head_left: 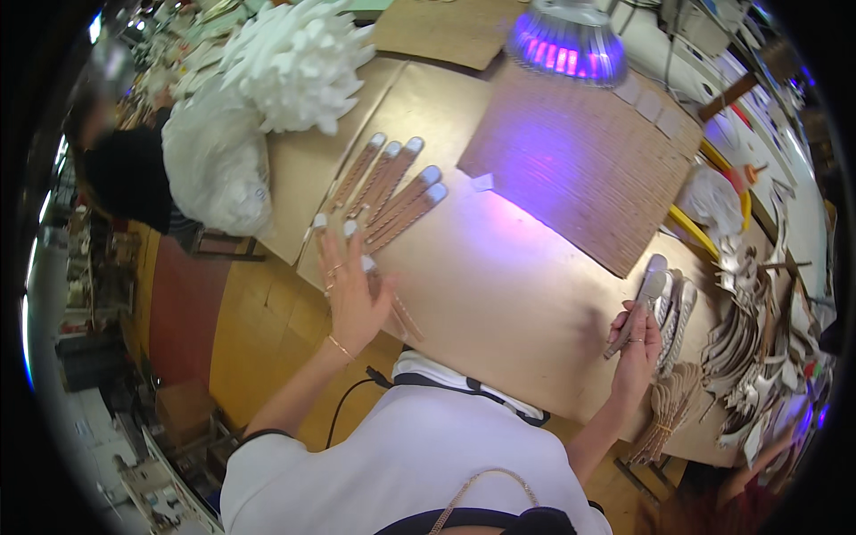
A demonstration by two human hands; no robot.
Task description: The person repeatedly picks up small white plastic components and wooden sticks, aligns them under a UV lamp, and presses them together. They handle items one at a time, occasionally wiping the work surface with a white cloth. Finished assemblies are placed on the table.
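Head cam: the right hand point(635, 337) is pinched round one brown strip point(638, 303), its long axis running toward 1 o'clock, right beside the strip stack point(675, 314). The left hand point(349, 290) is spread flat and empty; the laid-out row point(392, 187) sits at its 1 o'clock.

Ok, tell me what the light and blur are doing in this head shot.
Head view: a lamp at the top edge glows purple and throws a violet patch across the corrugated cardboard sheet and the table. The left hand is smeared by motion blur; the right hand, holding a strip, is sharper. Fisheye distortion bends the table edges, and the picture's rim is black.
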